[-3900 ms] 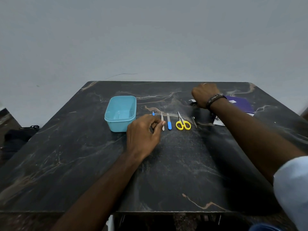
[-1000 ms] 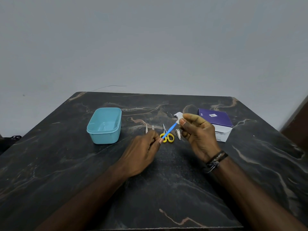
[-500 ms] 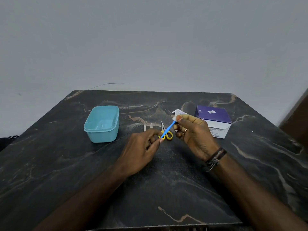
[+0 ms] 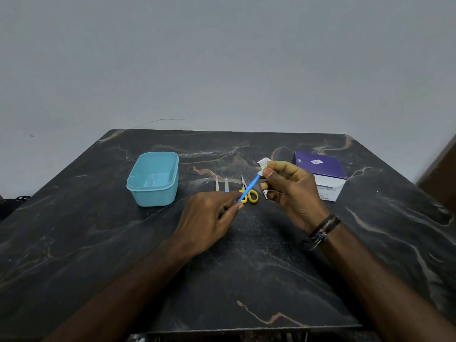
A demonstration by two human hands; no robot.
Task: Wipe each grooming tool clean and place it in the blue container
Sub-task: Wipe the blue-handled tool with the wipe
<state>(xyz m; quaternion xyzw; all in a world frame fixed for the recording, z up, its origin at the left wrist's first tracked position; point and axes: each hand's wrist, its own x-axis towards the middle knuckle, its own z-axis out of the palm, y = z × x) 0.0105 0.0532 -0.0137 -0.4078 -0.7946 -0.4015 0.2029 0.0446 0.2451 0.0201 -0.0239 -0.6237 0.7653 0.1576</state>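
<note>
My left hand (image 4: 209, 218) pinches the lower end of a thin blue-handled tool (image 4: 249, 188) held slanting above the table. My right hand (image 4: 293, 191) pinches a small white wipe (image 4: 263, 164) around the tool's upper tip, which is hidden. The blue container (image 4: 154, 178) stands to the left and looks empty. On the table behind my hands lie a slim metal tool (image 4: 217, 183), a blue-handled file (image 4: 226, 185), yellow-handled scissors (image 4: 250, 195) and a metal nail clipper (image 4: 266, 193), partly hidden by my right hand.
A purple and white box (image 4: 320, 176) stands at the right, just behind my right hand. The dark marble table (image 4: 246, 267) ends near a grey wall at the back. A dark object (image 4: 12, 203) lies off the table's left edge.
My left hand picked the blue tool out of the row and my right hand brought a wipe over. In the last second the wipe stays on the tool's tip with only slight shifts.
</note>
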